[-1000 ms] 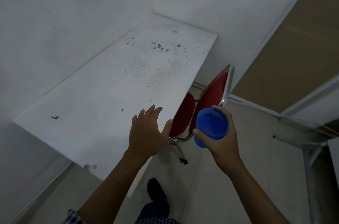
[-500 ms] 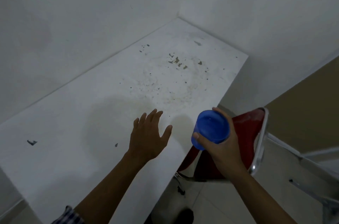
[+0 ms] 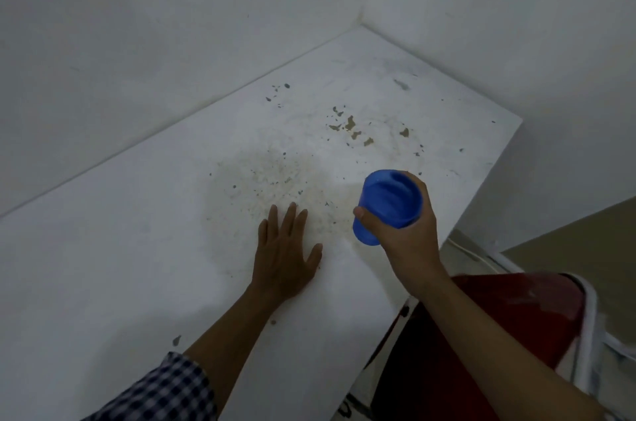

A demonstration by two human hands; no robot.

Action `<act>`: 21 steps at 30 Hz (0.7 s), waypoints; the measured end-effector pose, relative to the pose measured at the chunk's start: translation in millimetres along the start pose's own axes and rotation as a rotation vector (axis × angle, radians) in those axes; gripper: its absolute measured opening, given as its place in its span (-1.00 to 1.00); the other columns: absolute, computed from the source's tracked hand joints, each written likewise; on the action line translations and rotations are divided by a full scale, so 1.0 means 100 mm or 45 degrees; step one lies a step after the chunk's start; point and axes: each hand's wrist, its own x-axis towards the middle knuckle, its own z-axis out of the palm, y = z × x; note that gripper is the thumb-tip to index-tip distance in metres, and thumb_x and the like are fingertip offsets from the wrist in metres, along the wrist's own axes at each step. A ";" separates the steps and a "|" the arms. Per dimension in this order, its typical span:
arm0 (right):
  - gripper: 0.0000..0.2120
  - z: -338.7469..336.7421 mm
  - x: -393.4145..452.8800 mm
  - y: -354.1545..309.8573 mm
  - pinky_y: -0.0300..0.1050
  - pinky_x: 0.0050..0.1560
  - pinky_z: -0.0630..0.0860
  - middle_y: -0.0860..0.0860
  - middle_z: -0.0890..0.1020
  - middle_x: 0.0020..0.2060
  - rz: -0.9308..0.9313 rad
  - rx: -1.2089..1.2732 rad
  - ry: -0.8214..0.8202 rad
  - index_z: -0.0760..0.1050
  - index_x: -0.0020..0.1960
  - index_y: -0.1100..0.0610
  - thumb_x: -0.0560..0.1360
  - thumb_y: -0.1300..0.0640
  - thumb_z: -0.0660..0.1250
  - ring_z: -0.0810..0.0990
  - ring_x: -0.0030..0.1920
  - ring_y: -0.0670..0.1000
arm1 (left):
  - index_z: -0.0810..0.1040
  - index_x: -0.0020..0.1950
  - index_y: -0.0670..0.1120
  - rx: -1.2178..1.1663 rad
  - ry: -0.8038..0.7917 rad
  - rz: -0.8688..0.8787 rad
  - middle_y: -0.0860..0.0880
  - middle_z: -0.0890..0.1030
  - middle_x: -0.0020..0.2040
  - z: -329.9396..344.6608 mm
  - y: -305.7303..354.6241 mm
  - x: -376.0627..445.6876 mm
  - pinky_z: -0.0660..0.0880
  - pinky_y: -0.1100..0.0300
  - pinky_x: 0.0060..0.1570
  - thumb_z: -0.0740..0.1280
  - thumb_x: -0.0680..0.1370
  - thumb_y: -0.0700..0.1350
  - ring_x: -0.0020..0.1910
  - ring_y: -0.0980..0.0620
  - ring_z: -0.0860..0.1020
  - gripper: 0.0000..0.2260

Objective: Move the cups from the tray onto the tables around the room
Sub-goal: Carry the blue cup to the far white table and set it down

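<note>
The right hand (image 3: pixel 409 241) grips the blue cup (image 3: pixel 389 205), now above the stained surface (image 3: pixel 137 248) rather than the red chair (image 3: pixel 516 324). The left hand (image 3: pixel 284 255), fingers straight, has come down flat.

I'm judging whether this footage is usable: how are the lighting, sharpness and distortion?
Head view: dim, flat light with a bluish cast; no glare; a faint shadow beside the left hand on the white stained table; the round blue plastic cup looks slightly motion-blurred; wide-angle bending of the table edges.

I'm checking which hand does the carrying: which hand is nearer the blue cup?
Right. The right hand grips the blue cup above the table; the left hand lies open on the tabletop, beside the cup.
</note>
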 end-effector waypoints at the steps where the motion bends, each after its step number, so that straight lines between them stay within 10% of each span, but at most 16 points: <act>1: -0.27 0.03 0.05 0.09 -0.16 0.21 0.58 -0.08 0.56 0.29 -0.001 0.010 0.000 0.42 0.35 -0.11 0.27 0.07 0.66 0.56 0.28 -0.05 | 0.04 0.63 0.01 0.051 0.014 0.012 -0.08 0.00 0.66 0.03 -0.02 0.08 -0.08 -0.18 0.57 -0.01 0.57 0.33 0.62 -0.20 -0.10 -0.29; 21: -0.23 0.44 1.00 0.89 -0.33 0.20 0.53 0.00 0.54 0.32 -0.013 0.087 -0.020 0.39 0.39 -0.02 0.26 -0.04 0.63 0.54 0.30 -0.04 | -0.09 0.63 0.15 0.190 0.082 0.022 -0.01 -0.13 0.66 0.06 -0.05 0.59 -0.18 -0.35 0.50 -0.08 0.52 0.48 0.62 -0.16 -0.19 -0.24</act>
